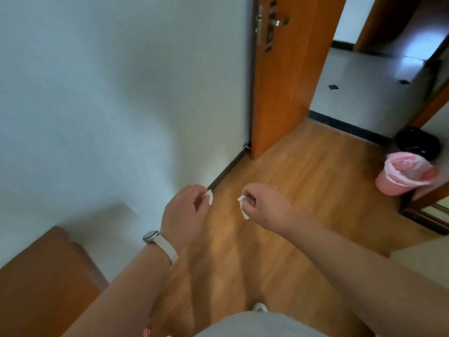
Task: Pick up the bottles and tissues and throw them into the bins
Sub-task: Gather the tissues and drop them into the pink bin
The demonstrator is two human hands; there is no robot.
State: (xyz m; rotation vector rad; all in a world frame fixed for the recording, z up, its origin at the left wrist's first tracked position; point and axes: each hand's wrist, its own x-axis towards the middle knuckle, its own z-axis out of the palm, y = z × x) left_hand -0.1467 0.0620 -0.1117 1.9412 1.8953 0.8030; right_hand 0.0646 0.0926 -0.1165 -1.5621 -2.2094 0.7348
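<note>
My left hand (187, 210), with a white watch on its wrist, is closed on a small white tissue (209, 197) that sticks out past the fingers. My right hand (264, 203) is closed on another white tissue (243, 206) that hangs below the fist. Both hands are held out in front of me over the wooden floor, a short gap between them. A pink bin (403, 176) with a pink liner stands on the floor at the far right. Behind it is a black bin (419, 143). No bottle is in view.
A white wall (109, 93) runs along the left. An orange wooden door (289, 69) stands open ahead, with a white tiled floor beyond it. A wooden cabinet top (43, 283) is at the lower left. Dark wooden furniture (427, 215) sits right of the bins.
</note>
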